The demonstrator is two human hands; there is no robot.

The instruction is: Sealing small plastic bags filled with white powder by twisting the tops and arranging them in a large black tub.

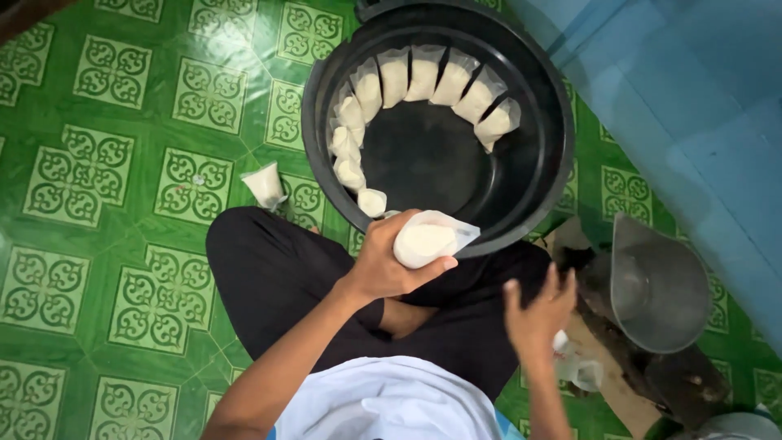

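Left hand [389, 262] gripping filled bag [427, 239] over black tub [546, 155]; right hand [538, 314] spread open, empty, above lap.

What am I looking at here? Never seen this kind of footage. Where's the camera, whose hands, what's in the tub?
There is one picture, taken by a camera worn on a person's head and pointing straight down, so you see their own lap and arms. There is no machine, only bare hands. The person sits on a green patterned tile floor.

The left hand grips a small clear bag of white stuff at the near rim of a big black tub. Inside the tub, more filled bags stand in an arc along the far and left wall.

The right hand is open and holds nothing. One more bag sits on the floor left of the tub, and a grey metal scoop lies on the right.
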